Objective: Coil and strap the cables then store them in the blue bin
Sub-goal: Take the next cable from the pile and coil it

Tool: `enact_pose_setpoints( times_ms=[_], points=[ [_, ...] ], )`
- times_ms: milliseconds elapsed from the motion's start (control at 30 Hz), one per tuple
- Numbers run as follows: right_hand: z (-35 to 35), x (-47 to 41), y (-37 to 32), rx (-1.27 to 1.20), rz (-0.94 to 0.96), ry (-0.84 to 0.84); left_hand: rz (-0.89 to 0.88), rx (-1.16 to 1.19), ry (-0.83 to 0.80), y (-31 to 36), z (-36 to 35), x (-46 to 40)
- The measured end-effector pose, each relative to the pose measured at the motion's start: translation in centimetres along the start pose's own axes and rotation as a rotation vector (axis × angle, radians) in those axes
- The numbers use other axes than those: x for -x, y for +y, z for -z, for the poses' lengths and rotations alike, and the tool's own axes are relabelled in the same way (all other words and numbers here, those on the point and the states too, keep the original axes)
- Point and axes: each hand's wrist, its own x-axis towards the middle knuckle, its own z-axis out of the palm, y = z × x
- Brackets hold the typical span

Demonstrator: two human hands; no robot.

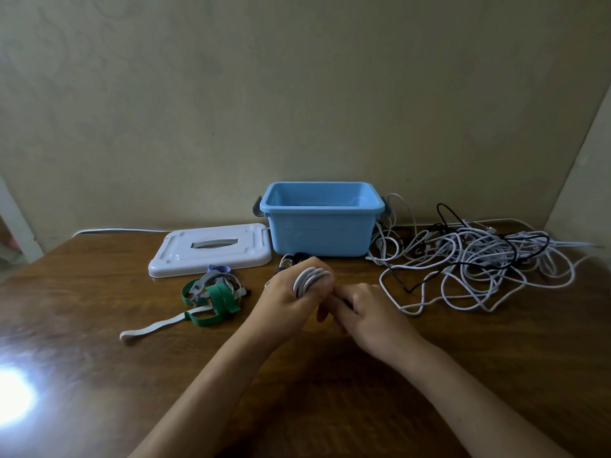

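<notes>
A: Left hand [291, 295]?
B: Low centre, above the counter [429, 352]. Grip curled round a coiled white cable [308, 278]; several loops show between thumb and fingers. Something dark sits just behind the hand, too hidden to name.

A: Right hand [367, 312]?
B: Touching the left, on its right side. Fingers curled in toward the coil. A dark sliver shows at the fingertips, but I cannot tell whether they pinch anything.

A: Blue bin [322, 223]?
B: Far centre, upright against the wall, lid off. Its inside is mostly out of sight from this angle.

A: The lid?
B: White lid [211, 249] lies flat just left of the bin, grey handle slot facing up.

A: Other cables?
B: Loose tangle of cables [476, 262] right of the bin, mostly white with one black strand through it, spread along the far right of the counter.

A: Straps?
B: Pile of straps [215, 294] near left of the hands, green and grey; one pale strap trails toward the near left.
</notes>
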Motion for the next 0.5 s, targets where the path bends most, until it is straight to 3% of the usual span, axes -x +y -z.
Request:
enact_pose_setpoints(
  times_ms=[100,333,500],
  points=[
    [-0.1,0.0,-0.4,0.024,0.024,-0.030,0.040,0.059,0.002,-0.2,-0.5,0.1],
    [1.3,-0.1,0.7,0.325,-0.029,0.008,0.164,0.070,0.207,-0.7,1.2,-0.3],
    [1.3,-0.2,0.9,0.318,0.009,0.032,0.184,0.088,0.274,-0.6,1.3,-0.4]
  ],
)
